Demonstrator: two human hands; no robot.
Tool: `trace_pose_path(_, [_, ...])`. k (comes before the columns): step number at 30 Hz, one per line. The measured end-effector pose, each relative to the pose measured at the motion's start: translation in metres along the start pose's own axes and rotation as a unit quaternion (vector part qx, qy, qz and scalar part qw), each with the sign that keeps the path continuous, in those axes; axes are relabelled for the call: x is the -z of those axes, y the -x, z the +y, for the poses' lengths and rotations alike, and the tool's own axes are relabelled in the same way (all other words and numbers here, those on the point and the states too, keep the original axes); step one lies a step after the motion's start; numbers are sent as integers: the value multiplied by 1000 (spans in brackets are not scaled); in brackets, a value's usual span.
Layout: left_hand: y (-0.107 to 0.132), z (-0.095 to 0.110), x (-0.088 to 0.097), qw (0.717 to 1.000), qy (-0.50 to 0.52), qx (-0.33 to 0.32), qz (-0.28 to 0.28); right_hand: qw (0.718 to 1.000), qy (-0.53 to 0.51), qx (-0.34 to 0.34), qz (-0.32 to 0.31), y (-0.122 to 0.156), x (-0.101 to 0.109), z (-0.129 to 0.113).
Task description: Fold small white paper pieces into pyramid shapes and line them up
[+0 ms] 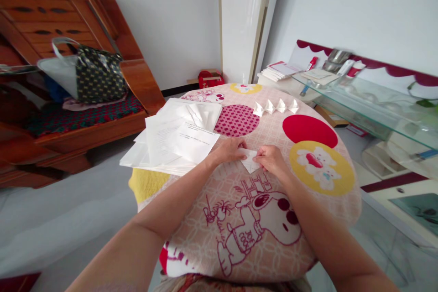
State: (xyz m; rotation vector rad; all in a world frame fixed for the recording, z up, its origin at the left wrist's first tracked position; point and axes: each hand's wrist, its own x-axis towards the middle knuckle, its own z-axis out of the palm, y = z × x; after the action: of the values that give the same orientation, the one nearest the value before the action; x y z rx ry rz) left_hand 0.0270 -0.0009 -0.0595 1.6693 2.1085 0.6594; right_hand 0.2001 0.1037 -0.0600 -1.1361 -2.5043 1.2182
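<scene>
A small folded piece of white paper (250, 163) with crease lines lies low over the middle of the round table. My left hand (230, 149) pinches its left corner, and my right hand (270, 159) grips the right corner with thumb and fingers. Beyond my hands stands a row of several small folded paper shapes (269, 107) with pointed tops. To the left of my left hand sits a loose stack of white paper sheets (160, 139), some of them printed.
A patterned cloth (236, 219) covers the round table. At the left is a wooden bench (143, 82) bearing a dark patterned bag (99, 73). A glass-topped stand (369, 105) with containers is at the right. A tall white air conditioner (239, 27) stands behind.
</scene>
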Motion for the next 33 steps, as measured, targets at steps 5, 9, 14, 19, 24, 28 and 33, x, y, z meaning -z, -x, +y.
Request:
trace_pose_path(5, [2, 3, 3, 999, -30, 12, -28, 991, 114, 51, 42, 4, 10, 1])
trace_pose_path(9, [8, 5, 6, 1000, -3, 18, -15, 975, 187, 62, 107, 2, 26, 7])
trace_pose_path(14, [13, 10, 10, 997, 25, 31, 69, 988, 43, 118, 91, -3, 42, 16])
trace_pose_path(19, [21, 9, 9, 988, 33, -52, 141, 985, 1, 160, 63, 0, 47, 11])
trace_pose_path(24, [34, 5, 6, 968, -85, -194, 137, 939, 88, 311, 115, 3, 39, 17])
trace_pose_path(28, [46, 8, 2, 953, -210, -216, 35, 863, 208, 452, 88, 12, 22, 42])
trace_pose_path(33, [57, 15, -2, 948, -243, -204, -20, 824, 284, 489, 42, 28, 13, 53])
